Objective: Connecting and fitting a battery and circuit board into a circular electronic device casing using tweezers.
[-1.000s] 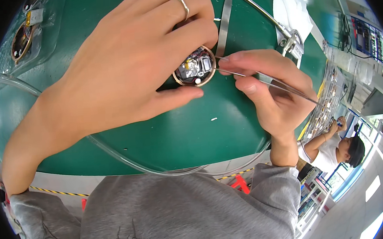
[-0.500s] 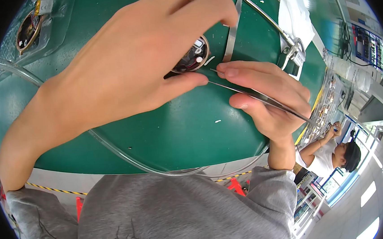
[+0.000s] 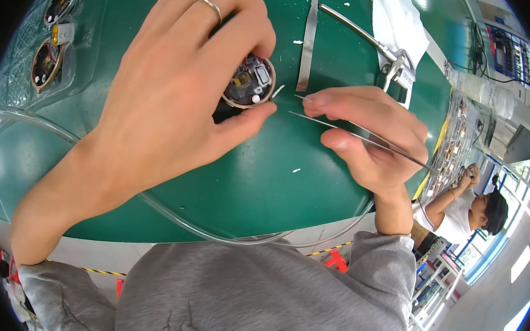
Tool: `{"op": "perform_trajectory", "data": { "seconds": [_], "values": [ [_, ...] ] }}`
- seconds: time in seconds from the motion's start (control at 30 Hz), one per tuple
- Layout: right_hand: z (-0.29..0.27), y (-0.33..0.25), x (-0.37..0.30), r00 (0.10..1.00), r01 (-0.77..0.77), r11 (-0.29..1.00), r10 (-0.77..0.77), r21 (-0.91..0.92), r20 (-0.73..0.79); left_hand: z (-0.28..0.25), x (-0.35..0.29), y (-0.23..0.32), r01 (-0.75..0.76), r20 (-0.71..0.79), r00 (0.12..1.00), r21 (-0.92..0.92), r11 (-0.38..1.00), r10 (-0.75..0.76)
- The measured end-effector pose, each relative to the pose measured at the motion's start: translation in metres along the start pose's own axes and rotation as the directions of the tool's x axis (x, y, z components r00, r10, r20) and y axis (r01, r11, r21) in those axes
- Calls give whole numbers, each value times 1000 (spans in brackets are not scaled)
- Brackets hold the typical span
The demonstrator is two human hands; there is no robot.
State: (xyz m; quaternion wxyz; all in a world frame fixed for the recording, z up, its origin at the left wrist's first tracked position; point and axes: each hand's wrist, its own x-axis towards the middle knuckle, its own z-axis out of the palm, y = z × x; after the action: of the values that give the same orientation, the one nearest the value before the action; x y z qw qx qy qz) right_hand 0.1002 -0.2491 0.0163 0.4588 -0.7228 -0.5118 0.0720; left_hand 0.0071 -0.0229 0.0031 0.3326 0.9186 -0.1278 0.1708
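My left hand [image 3: 174, 79], with a ring on one finger, arches over a round watch case [image 3: 251, 82]. Its thumb and fingers grip the case by the rim, and the hand hides the far left part. Inside the case are dark electronics, a yellowish patch and a white dot. A thin white strip [image 3: 278, 90] lies by the rim on its right. To the right, my right hand [image 3: 384, 134] is closed around steel tweezers [image 3: 321, 122]. Their two tips stand apart, pointing at the case without touching it, and nothing shows between them.
A flat metal blade [image 3: 309, 40] lies beyond the tweezers, beside a metal nozzle [image 3: 357, 27] and a white cloth [image 3: 398, 21]. Clear tubing [image 3: 166, 214] crosses the green mat. Similar round cases [image 3: 47, 64] sit in clear plastic at far left. Another person [image 3: 458, 212] works at right.
My left hand has shifted left with the watch case, away from the tweezers, and more of the case shows. The right hand keeps nearly the same pose. The view has shifted slightly.
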Motion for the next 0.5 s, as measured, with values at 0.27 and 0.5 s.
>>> {"op": "perform_trajectory", "data": {
  "seconds": [0.27, 0.5],
  "values": [
    [-4, -3, 2, 994, 9, 999, -5, -40, 109, 2, -1, 1, 63, -48, 997, 64, 996, -60],
    [-3, 0, 0, 993, 53, 998, -50, -29, 104, -2, 2, 0, -45, 9, 999, 11, 999, 44]
  ]
}}
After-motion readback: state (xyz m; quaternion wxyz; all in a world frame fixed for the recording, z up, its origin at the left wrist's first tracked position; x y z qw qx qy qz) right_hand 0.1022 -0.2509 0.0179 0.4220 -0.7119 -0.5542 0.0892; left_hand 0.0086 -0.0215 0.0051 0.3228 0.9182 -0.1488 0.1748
